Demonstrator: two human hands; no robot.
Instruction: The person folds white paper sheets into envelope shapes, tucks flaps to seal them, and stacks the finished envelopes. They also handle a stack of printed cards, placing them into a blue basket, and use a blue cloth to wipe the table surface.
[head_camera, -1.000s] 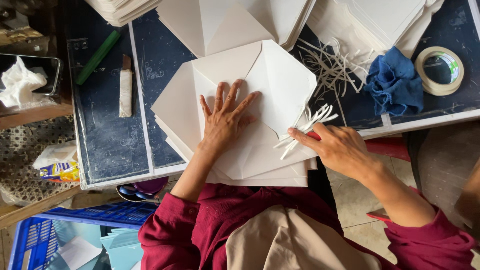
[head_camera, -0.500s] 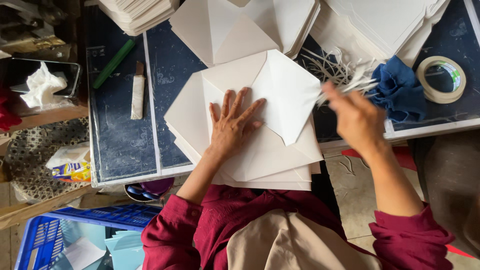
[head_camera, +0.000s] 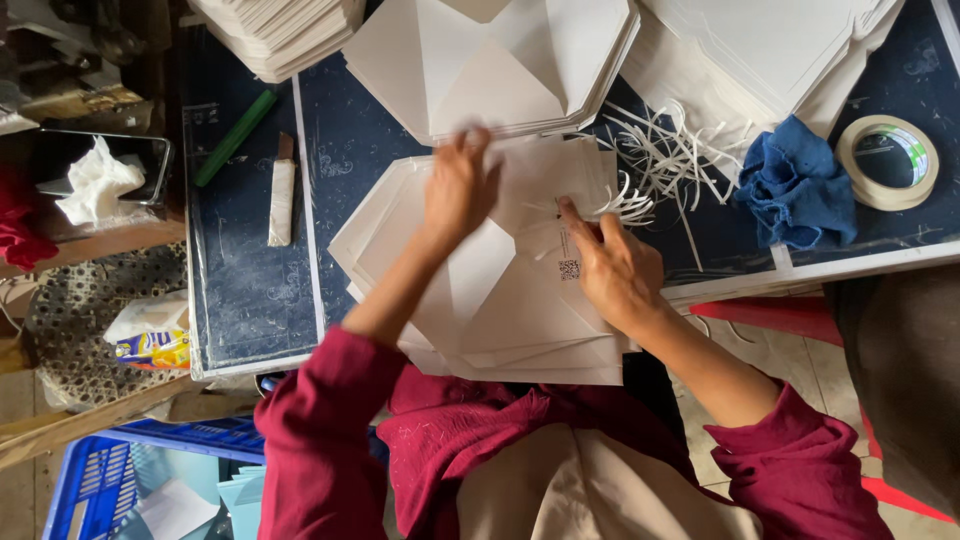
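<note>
Folding under way: left hand (head_camera: 458, 188) pressed flat, fingers spread, on top flap of white paper sheet (head_camera: 520, 290) lying on stack at worktop (head_camera: 250, 290) centre. Right hand (head_camera: 612, 270) at 3 o'clock of sheet, fingers pinched on thin white strip (head_camera: 625, 205) against flap edge. Flaps partly turned in, side seam seemingly not yet closed; many flat sheets beneath left to do. Folded piles (head_camera: 500, 60) crowding 12 o'clock, loose strips, blue cloth (head_camera: 795, 185) and tape roll (head_camera: 888, 162) at 2 o'clock. Open room at 9 o'clock, near green marker (head_camera: 235, 138); stack overhanging near edge at 6 o'clock.
</note>
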